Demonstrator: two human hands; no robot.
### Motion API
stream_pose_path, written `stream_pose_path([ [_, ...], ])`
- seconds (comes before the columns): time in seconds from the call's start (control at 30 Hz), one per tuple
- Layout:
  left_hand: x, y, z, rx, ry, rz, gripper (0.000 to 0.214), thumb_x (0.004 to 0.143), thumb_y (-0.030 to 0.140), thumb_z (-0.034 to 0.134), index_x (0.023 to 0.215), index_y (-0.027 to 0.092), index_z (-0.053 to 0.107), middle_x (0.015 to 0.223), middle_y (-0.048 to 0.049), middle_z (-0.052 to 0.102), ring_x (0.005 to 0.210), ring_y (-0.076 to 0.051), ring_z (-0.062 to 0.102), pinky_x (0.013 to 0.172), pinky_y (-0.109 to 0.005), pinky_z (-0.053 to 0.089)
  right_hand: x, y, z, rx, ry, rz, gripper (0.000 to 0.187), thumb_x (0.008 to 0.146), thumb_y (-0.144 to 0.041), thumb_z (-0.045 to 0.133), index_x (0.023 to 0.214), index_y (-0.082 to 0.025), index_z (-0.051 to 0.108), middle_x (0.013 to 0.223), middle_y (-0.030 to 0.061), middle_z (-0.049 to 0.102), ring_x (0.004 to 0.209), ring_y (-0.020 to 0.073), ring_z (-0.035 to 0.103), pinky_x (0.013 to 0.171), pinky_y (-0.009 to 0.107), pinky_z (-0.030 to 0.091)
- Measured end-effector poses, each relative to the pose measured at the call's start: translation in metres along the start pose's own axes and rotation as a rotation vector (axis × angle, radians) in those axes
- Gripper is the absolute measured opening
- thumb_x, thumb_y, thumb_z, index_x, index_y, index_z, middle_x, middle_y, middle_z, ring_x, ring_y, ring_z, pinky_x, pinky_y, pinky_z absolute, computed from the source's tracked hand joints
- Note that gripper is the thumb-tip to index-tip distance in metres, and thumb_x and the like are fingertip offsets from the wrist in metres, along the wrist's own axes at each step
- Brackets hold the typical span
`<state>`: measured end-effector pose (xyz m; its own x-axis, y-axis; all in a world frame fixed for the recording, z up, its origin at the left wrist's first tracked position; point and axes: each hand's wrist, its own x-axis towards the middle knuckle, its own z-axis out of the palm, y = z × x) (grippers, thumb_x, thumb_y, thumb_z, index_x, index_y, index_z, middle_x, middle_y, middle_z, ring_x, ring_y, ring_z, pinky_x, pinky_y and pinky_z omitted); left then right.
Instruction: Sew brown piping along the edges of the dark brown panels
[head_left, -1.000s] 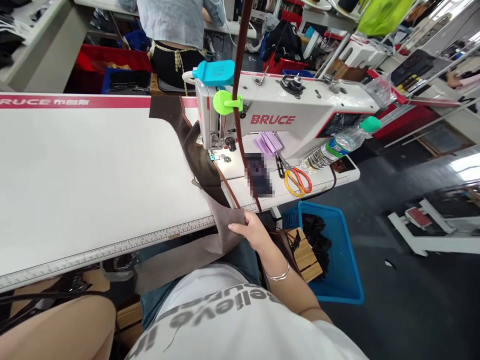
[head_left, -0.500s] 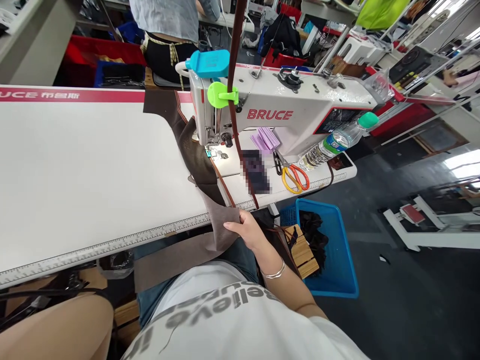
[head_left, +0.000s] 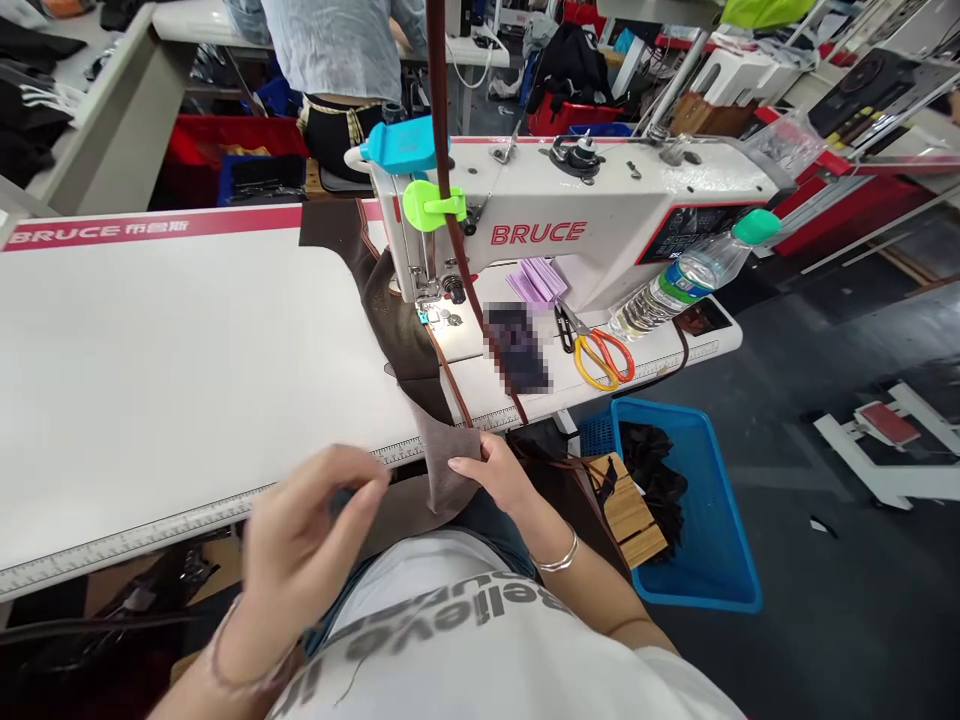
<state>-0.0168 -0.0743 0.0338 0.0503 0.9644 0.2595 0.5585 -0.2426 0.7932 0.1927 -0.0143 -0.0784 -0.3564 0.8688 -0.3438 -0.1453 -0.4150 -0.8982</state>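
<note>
My right hand (head_left: 499, 475) grips a grey-brown suede leather piece (head_left: 446, 468) at the table's front edge. That piece continues up into a dark brown leather panel (head_left: 401, 330) lying under the presser foot of a white BRUCE sewing machine (head_left: 547, 233). My left hand (head_left: 307, 560) is raised above my lap, blurred by motion, with its fingers drawn together. A small dark bit shows at its fingertips, too blurred to name. A long brown leather strip (head_left: 454, 240) hangs past the machine head and down to the table.
A white extension table (head_left: 187, 380) with a ruler edge spreads left. Orange-handled scissors (head_left: 596, 355), a water bottle (head_left: 679, 285) and purple cards (head_left: 536, 282) lie by the machine. A blue basket (head_left: 686, 500) sits on the floor at right. A co-worker (head_left: 337, 60) sits beyond.
My left hand has risen into view over my lap, covering part of the leather there. My right hand stays on the leather piece. The whole view has shifted slightly.
</note>
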Motion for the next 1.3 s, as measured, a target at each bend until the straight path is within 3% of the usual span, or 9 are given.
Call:
stream_pose_path([
  [0.1, 0.034, -0.019, 0.032, 0.123, 0.01, 0.07, 0.009, 0.092, 0.025, 0.052, 0.094, 0.021, 0.06, 0.091, -0.0046, 0.065, 0.082, -0.017, 0.061, 0.074, -0.031, 0.052, 0.001, 0.002, 0.004, -0.039, -0.019, -0.028, 0.027, 0.068, -0.031, 0.075, 0.091, -0.017, 0.071, 0.088, 0.0032, 0.073, 0.085, 0.0218, 0.065, 0.079, 0.034, 0.051],
  [0.2, 0.064, -0.039, 0.055, 0.294, 0.052, 0.138, 0.017, 0.093, 0.026, 0.049, 0.102, 0.018, 0.062, 0.106, -0.0085, 0.065, 0.1, -0.022, 0.06, 0.092, -0.038, 0.05, 0.001, 0.001, 0.008, -0.094, 0.003, -0.036, 0.023, 0.068, -0.03, 0.075, 0.086, -0.017, 0.07, 0.085, 0.0028, 0.071, 0.083, 0.022, 0.064, 0.075, 0.033, 0.05],
  [0.3, 0.088, -0.056, 0.073, 0.437, 0.001, 0.161, 0.03, 0.095, 0.027, 0.043, 0.115, 0.013, 0.061, 0.122, -0.0147, 0.06, 0.118, -0.028, 0.053, 0.103, -0.044, 0.044, 0.0, 0.002, 0.009, -0.085, -0.011, -0.009, 0.02, 0.071, -0.031, 0.074, 0.084, -0.018, 0.068, 0.082, 0.0023, 0.07, 0.08, 0.0216, 0.063, 0.071, 0.032, 0.049],
  [0.5, 0.103, -0.081, 0.092, 0.625, -0.157, 0.119, 0.047, 0.098, 0.034, 0.034, 0.139, 0.014, 0.047, 0.146, -0.0152, 0.047, 0.139, -0.036, 0.036, 0.112, -0.055, 0.031, 0.0, 0.009, 0.004, -0.121, 0.001, 0.008, 0.021, 0.075, -0.036, 0.073, 0.084, -0.019, 0.064, 0.066, -0.0018, 0.059, 0.06, 0.0152, 0.055, 0.056, 0.028, 0.045],
  [0.57, 0.1, -0.086, 0.09, 0.625, -0.178, 0.119, 0.049, 0.099, 0.035, 0.032, 0.142, 0.015, 0.045, 0.149, -0.0129, 0.045, 0.141, -0.034, 0.033, 0.114, -0.055, 0.028, 0.0, 0.01, 0.002, -0.15, 0.047, 0.0, 0.025, 0.074, -0.039, 0.074, 0.084, -0.019, 0.063, 0.062, -0.0032, 0.055, 0.055, 0.014, 0.053, 0.052, 0.027, 0.043],
  [0.7, 0.093, -0.091, 0.078, 0.625, -0.236, 0.138, 0.05, 0.1, 0.034, 0.03, 0.145, 0.017, 0.042, 0.153, -0.0089, 0.041, 0.144, -0.031, 0.029, 0.117, -0.052, 0.026, -0.001, 0.009, 0.002, -0.108, 0.136, -0.061, 0.032, 0.08, -0.048, 0.068, 0.092, -0.019, 0.062, 0.071, 0.0016, 0.063, 0.06, 0.0152, 0.058, 0.052, 0.027, 0.044],
  [0.87, 0.089, -0.099, 0.056, 0.635, -0.332, 0.168, 0.05, 0.1, 0.031, 0.027, 0.147, 0.018, 0.04, 0.155, -0.0057, 0.037, 0.147, -0.028, 0.025, 0.119, -0.048, 0.024, -0.005, 0.003, 0.002, -0.04, 0.196, -0.177, 0.038, 0.092, -0.054, 0.051, 0.084, -0.018, 0.063, 0.054, -0.0013, 0.054, 0.048, 0.0115, 0.047, 0.046, 0.025, 0.035],
  [1.07, 0.092, -0.107, 0.037, 0.634, -0.424, 0.184, 0.051, 0.1, 0.029, 0.026, 0.149, 0.021, 0.036, 0.157, -0.0045, 0.034, 0.148, -0.027, 0.023, 0.119, -0.048, 0.023, -0.006, 0.003, 0.01, -0.102, 0.082, -0.099, 0.042, 0.09, -0.056, 0.053, 0.079, -0.018, 0.065, 0.053, -0.0003, 0.056, 0.048, 0.0122, 0.049, 0.049, 0.026, 0.039],
  [1.3, 0.095, -0.11, 0.029, 0.668, -0.455, 0.273, 0.051, 0.099, 0.025, 0.026, 0.148, 0.017, 0.038, 0.156, -0.0044, 0.035, 0.147, -0.029, 0.024, 0.117, -0.049, 0.026, -0.004, 0.006, 0.023, -0.12, 0.014, -0.047, 0.044, 0.089, -0.058, 0.052, 0.078, -0.017, 0.063, 0.051, -0.0013, 0.055, 0.047, 0.0111, 0.05, 0.049, 0.024, 0.04],
])
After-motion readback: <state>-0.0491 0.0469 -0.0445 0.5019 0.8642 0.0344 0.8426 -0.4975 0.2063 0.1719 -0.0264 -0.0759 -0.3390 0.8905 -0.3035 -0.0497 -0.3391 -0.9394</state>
